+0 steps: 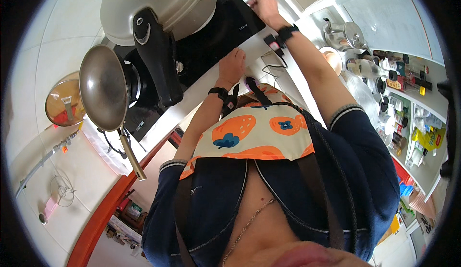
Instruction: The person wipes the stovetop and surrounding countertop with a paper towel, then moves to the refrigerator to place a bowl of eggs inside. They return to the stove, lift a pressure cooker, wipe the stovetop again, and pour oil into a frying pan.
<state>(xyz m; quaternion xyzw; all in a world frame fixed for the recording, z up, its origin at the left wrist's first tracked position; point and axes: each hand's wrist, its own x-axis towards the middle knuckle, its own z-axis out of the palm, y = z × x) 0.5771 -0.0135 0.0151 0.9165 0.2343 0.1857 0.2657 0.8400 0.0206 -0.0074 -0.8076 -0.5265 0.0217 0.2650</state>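
My left hand (232, 66) rests at the front edge of a black glass gas cooktop (216, 33), its fingers bent down onto the edge. Beyond the cooktop's right end, my right hand (265, 8) is by the white counter, fingertips curled and partly blurred. Whether either hand grips anything is hard to see. A large grey pressure cooker (158, 7) with a black handle (156, 58) stands on the cooktop, lid on. To its left a frying pan (104, 87) sits tilted over the other burner, its handle pointing towards me. A metal control knob (179, 67) shows beside the cooker's handle.
A glass lid (65, 103) leans by the tiled wall at left. At right are a steel kettle (347, 36), a glass bottle (367, 68) and shelves (410, 123) of jars. A thin black cable (275, 66) hangs below my right wrist. A red-brown edge (104, 209) curves at lower left.
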